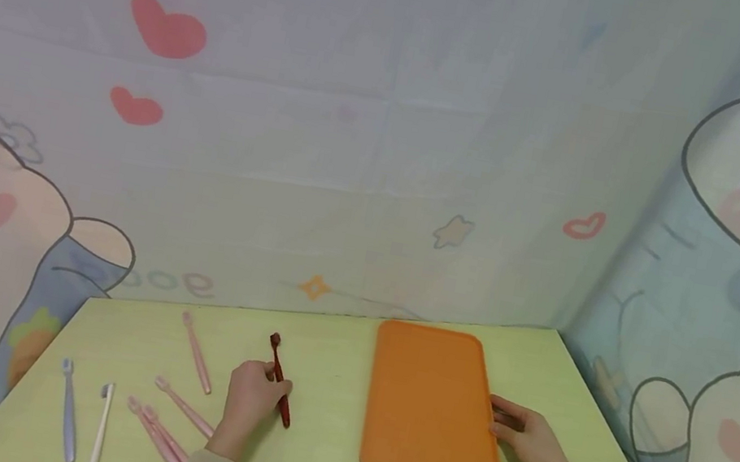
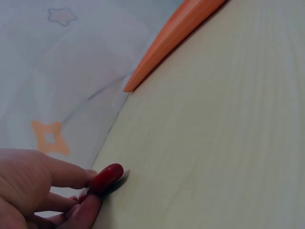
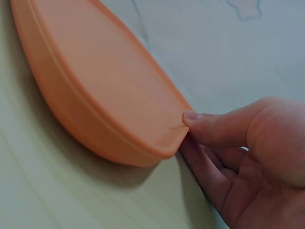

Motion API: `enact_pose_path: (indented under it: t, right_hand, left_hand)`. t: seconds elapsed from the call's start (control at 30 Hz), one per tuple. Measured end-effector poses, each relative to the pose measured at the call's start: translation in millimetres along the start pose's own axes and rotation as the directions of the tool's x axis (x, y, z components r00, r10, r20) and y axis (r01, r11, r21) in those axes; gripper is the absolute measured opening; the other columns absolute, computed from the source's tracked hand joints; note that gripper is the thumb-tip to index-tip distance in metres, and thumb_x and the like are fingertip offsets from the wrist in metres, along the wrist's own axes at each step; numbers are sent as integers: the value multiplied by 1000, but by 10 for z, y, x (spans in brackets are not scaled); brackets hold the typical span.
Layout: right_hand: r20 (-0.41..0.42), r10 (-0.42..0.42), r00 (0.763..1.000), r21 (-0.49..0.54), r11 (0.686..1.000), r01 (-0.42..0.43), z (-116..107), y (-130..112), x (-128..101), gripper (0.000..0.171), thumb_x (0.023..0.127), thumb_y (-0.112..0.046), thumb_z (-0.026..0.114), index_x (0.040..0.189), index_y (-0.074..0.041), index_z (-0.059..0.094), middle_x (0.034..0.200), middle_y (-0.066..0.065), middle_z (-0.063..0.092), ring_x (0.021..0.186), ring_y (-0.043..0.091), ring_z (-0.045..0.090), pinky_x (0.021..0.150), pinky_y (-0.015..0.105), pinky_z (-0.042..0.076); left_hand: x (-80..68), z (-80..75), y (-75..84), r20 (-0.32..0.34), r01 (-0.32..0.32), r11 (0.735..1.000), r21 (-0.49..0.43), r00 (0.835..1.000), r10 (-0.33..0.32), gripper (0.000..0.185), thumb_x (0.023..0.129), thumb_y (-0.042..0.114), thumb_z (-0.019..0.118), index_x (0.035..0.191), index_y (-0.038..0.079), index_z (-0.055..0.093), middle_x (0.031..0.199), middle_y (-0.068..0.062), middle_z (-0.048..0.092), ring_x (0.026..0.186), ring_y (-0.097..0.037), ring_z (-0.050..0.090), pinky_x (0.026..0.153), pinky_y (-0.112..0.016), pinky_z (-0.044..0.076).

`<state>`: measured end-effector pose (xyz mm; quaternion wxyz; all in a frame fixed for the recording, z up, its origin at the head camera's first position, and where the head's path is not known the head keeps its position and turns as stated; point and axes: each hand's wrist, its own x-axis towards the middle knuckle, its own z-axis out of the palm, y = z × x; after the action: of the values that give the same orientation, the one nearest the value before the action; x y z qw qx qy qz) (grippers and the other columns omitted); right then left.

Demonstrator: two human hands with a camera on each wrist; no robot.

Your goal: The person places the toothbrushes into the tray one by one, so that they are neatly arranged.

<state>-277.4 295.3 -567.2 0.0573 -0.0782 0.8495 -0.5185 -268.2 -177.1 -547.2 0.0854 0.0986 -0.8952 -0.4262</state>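
My left hand [image 1: 251, 400] pinches a dark red toothbrush [image 1: 284, 407] between thumb and fingers, its bristle head pointing to the back of the table. In the left wrist view, the rounded handle end [image 2: 110, 175] sticks out past the fingertips, close over the tabletop. To the right stands an orange tray [image 1: 431, 407] with a low raised rim. My right hand [image 1: 533, 446] grips the tray's right edge. The right wrist view shows the thumb [image 3: 209, 126] on top of the rim and the fingers beneath it, with a shadow under the tray's near side.
Left of my left hand lie several pink toothbrushes [image 1: 197, 353], one purple-blue toothbrush [image 1: 69, 413] and one white toothbrush [image 1: 100, 431]. The pale yellow-green table [image 1: 327, 389] meets a printed cloth [image 1: 385, 143] at its back; cloth also hangs on both sides.
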Motion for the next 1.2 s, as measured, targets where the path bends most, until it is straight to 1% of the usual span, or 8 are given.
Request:
enact_pose_path:
  t: [0.1, 0.23, 0.57, 0.63, 0.73, 0.87, 1.07, 1.2]
  right_hand:
    - [0, 2, 1000, 16, 1000, -2, 47, -15, 17, 52, 102, -2, 70, 150, 10, 54, 143, 28, 63, 126, 40, 64, 91, 20, 54]
    - [18, -13, 1000, 21, 1000, 12, 96, -49, 44, 52, 102, -5, 72, 149, 10, 55, 144, 27, 62, 126, 39, 64, 92, 21, 54]
    - [63, -38, 997, 30, 999, 36, 245, -125, 88, 52, 100, -5, 73, 148, 10, 57, 137, 25, 67, 123, 36, 66, 91, 21, 54]
    - [73, -40, 997, 27, 999, 39, 271, -129, 101, 53, 101, -6, 73, 148, 10, 56, 137, 25, 67, 124, 37, 65, 90, 21, 54]
    - [79, -23, 997, 29, 999, 21, 309, -128, 118, 54, 101, -7, 73, 150, 7, 56, 138, 23, 67, 125, 36, 65, 92, 21, 54]
    - [80, -3, 997, 34, 999, 0, 327, -132, 127, 54, 101, -9, 73, 150, 6, 56, 139, 22, 67, 127, 37, 64, 92, 22, 54]
    - [87, 9, 996, 50, 999, -14, 323, -128, 129, 54, 101, -9, 74, 150, 6, 56, 139, 22, 67, 127, 36, 63, 92, 20, 53]
    - [83, 16, 996, 54, 998, -20, 326, -136, 134, 55, 101, -8, 74, 150, 7, 56, 138, 22, 67, 127, 36, 64, 91, 20, 54]
  left_hand:
    - [2, -4, -1, 5, 9, 1000, -11, 1000, -9, 30, 87, 10, 81, 110, -10, 76, 85, -7, 67, 74, -20, 54, 61, -28, 44]
    - [-7, -27, 0, -4, -8, 1000, -7, 1000, 8, 24, 85, 8, 80, 102, -9, 76, 79, -5, 65, 72, -20, 55, 61, -27, 44]
    - [0, -57, -7, 13, -6, 999, -31, 1000, 7, 22, 80, 1, 78, 101, -7, 79, 77, -3, 69, 65, -15, 59, 57, -26, 50]
    - [7, -64, -12, 10, -9, 1000, -27, 1000, 10, 23, 79, 0, 78, 101, -6, 80, 79, -4, 71, 64, -14, 60, 55, -26, 50]
    - [12, -82, -15, 8, 2, 1000, -11, 1000, -2, 28, 78, 0, 79, 105, -7, 80, 87, -12, 76, 64, -16, 63, 54, -27, 52]
    - [7, -107, 3, 7, 16, 1000, 25, 1000, -16, 33, 76, 2, 80, 108, -8, 80, 100, -19, 78, 70, -20, 66, 57, -30, 54]
    - [12, -104, 46, 26, 32, 999, 44, 999, -33, 29, 75, 2, 81, 103, -6, 81, 96, -17, 78, 69, -20, 65, 57, -30, 53]
    - [16, -89, 62, 22, 23, 998, 55, 999, -24, 31, 72, 2, 82, 102, -3, 82, 98, -14, 79, 75, -22, 64, 58, -30, 52]
